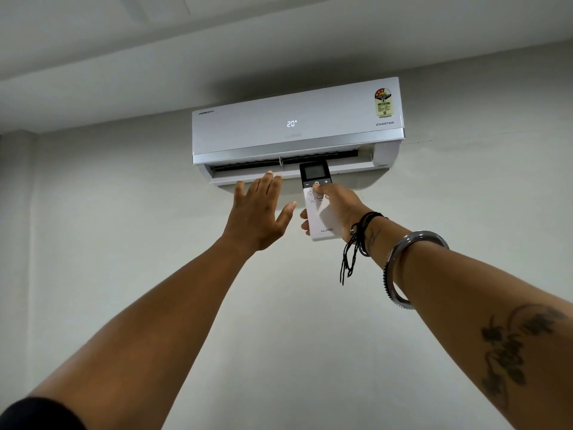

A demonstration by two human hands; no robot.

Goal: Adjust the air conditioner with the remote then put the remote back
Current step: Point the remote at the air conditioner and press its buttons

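My right hand (338, 209) grips the remote (317, 200), thumb on its buttons, raised toward the AC (297, 125). My left hand (259, 212) is spread flat beside it, empty. The AC reads 20 on a plain grey wall (124, 243) under the ceiling (186, 41).

Air conditioner (297, 125) front: display "20°", "INVERTER" at right. Remote (319, 212) lower end: "LLOYD".

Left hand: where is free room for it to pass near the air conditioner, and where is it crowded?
Free: bare wall left of and below the left hand. Crowded: under the air conditioner vent, where the right hand holds the remote close beside.
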